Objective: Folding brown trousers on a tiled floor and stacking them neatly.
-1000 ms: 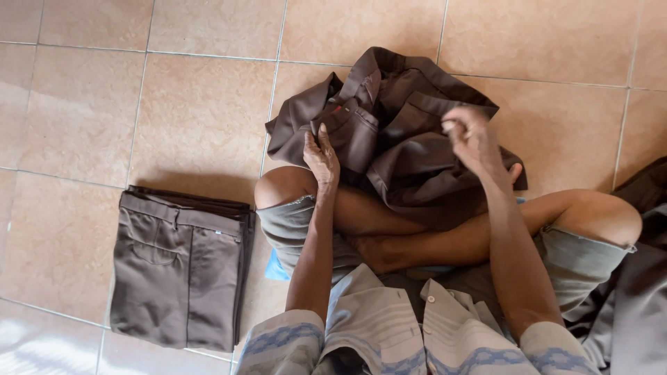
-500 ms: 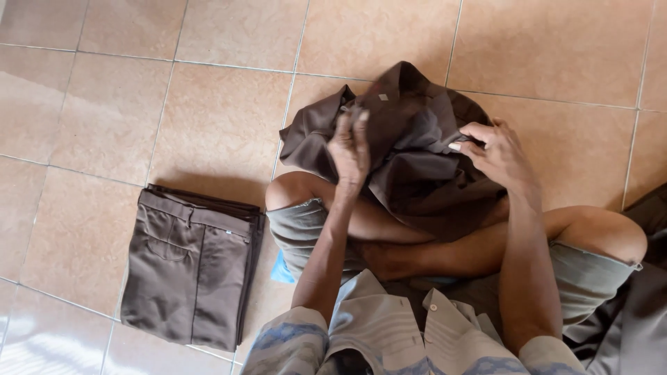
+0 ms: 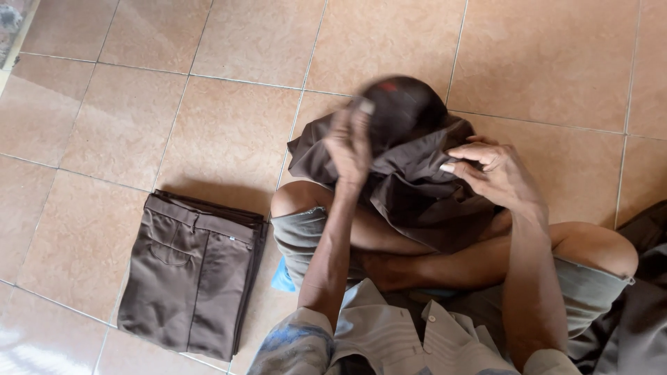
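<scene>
Folded brown trousers (image 3: 191,274) lying flat on the tan tiled floor (image 3: 229,125) at left, blurred left hand (image 3: 349,144) gripping a crumpled dark brown garment (image 3: 410,173) over the crossed legs, a small pale tag near its fingers, right hand (image 3: 497,177) pinching the cloth's edge.

Motion-blurred left hand (image 3: 349,142), dark garment (image 3: 410,187) top.

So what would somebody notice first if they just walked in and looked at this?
Probably the crumpled dark brown garment in the middle, bunched over the seated person's crossed legs, with the left hand and right hand both gripping it. Next would be the neatly folded brown trousers lying flat on the tiled floor to the person's left.
</scene>
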